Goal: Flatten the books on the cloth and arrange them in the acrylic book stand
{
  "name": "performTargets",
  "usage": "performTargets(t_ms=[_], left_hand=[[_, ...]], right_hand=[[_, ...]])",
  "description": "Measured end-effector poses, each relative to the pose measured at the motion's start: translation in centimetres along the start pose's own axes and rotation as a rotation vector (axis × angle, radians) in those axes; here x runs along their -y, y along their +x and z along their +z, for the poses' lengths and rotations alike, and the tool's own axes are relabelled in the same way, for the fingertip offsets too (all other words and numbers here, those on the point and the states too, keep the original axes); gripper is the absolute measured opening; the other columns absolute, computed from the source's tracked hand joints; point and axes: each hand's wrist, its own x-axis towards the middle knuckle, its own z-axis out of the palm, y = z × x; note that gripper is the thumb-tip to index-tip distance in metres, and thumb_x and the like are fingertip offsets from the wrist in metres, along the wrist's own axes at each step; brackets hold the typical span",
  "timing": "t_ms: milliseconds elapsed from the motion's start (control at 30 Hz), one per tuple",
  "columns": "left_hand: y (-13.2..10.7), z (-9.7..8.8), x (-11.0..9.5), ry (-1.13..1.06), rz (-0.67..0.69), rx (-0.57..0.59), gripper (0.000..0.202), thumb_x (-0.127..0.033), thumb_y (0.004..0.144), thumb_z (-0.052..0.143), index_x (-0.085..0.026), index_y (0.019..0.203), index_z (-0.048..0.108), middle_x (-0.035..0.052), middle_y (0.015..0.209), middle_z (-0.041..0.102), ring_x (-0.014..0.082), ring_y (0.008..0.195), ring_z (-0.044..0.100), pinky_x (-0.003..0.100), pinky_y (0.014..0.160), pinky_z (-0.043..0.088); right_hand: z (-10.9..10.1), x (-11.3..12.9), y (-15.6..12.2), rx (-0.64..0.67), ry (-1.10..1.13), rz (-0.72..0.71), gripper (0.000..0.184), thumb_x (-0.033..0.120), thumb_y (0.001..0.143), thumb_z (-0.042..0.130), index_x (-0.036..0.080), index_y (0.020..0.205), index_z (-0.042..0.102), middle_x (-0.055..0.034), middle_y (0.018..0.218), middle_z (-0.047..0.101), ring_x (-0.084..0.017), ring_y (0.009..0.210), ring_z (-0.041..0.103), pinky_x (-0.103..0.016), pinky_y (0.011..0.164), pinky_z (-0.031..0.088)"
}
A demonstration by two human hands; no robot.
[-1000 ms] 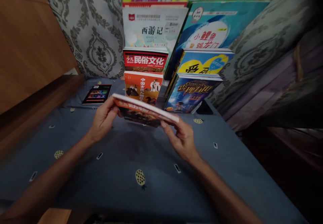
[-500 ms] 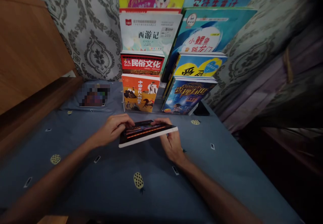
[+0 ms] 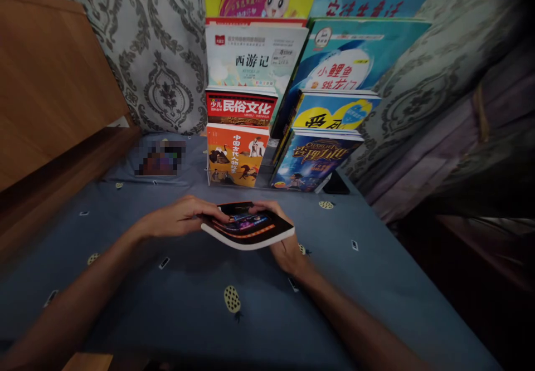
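A dark-covered paperback book [image 3: 251, 232] is held above the blue tablecloth, bowed so that its near white page edge curves downward in the middle. My left hand [image 3: 184, 216] grips its left side, thumb on top of the cover and the other fingers hidden beneath. On the right side my right hand [image 3: 284, 245] holds it the same way, with the thumb over the far part of the cover. Just beyond the book stand an orange book [image 3: 237, 156] and a blue book [image 3: 315, 159], at the front of a tiered stand.
Behind these, more books rise in two columns, among them a red book [image 3: 241, 106] and a white book [image 3: 254, 53]. A black flat object [image 3: 336, 184] lies right of the stand. A wooden panel [image 3: 50, 81] borders the left; patterned curtains [image 3: 167, 76] hang behind.
My left hand has shifted from resting on the cover to gripping the left edge. The book, flat before, is now bent, and its left end sits slightly higher. The view has shifted slightly.
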Motion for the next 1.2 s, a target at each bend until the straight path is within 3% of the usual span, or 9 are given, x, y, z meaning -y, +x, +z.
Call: performTargets(t_ms=[267, 500, 800, 1033, 1200], left_hand=[[-0.2, -0.5, 0.3, -0.059, -0.028, -0.108, 0.034, -0.03, 0.089, 0.055, -0.019, 0.115, 0.074, 0.0098, 0.114, 0.076, 0.0247, 0.102, 0.069, 0.035, 0.093, 0.05], [0.1, -0.1, 1.3, 0.0, -0.086, -0.297, 0.038, -0.018, 0.079, 0.048, -0.017, 0.105, 0.074, 0.0032, 0.087, 0.07, 0.0139, 0.072, 0.057, 0.024, 0.068, 0.048], [0.5, 0.2, 3.2, -0.027, -0.052, -0.425, 0.03, -0.023, 0.08, 0.047, -0.016, 0.096, 0.072, 0.0037, 0.083, 0.066, 0.0152, 0.075, 0.055, 0.025, 0.066, 0.047], [0.6, 0.5, 2.1, -0.004, 0.013, -0.451, 0.032, -0.019, 0.081, 0.046, -0.016, 0.099, 0.073, 0.0045, 0.091, 0.07, 0.0147, 0.077, 0.058, 0.029, 0.077, 0.05], [1.8, -0.4, 1.1, 0.013, 0.094, -0.662, 0.023, -0.02, 0.085, 0.051, -0.015, 0.093, 0.072, 0.0046, 0.086, 0.071, 0.0144, 0.073, 0.059, 0.027, 0.07, 0.05]], right_hand=[[0.3, -0.4, -0.1, -0.004, -0.032, -0.014, 0.03, 0.03, 0.097, 0.044, 0.026, 0.124, 0.057, -0.0075, 0.111, 0.071, -0.024, 0.104, 0.067, -0.043, 0.094, 0.053], [0.6, -0.4, 0.0, -0.055, -0.098, 0.027, 0.036, 0.031, 0.101, 0.044, 0.028, 0.135, 0.052, -0.0081, 0.121, 0.07, -0.024, 0.114, 0.065, -0.046, 0.102, 0.051], [0.8, -0.6, 0.0, -0.096, -0.118, 0.024, 0.033, 0.036, 0.102, 0.046, 0.028, 0.133, 0.057, -0.0076, 0.131, 0.067, -0.025, 0.12, 0.064, -0.045, 0.105, 0.05], [0.6, -0.6, 0.3, -0.086, -0.096, -0.002, 0.033, 0.036, 0.102, 0.046, 0.03, 0.133, 0.056, -0.0078, 0.128, 0.069, -0.025, 0.119, 0.065, -0.046, 0.105, 0.05], [-0.3, 0.0, 3.3, -0.111, -0.129, -0.121, 0.033, 0.035, 0.103, 0.046, 0.027, 0.132, 0.057, -0.0097, 0.127, 0.07, -0.024, 0.118, 0.065, -0.044, 0.104, 0.05]])
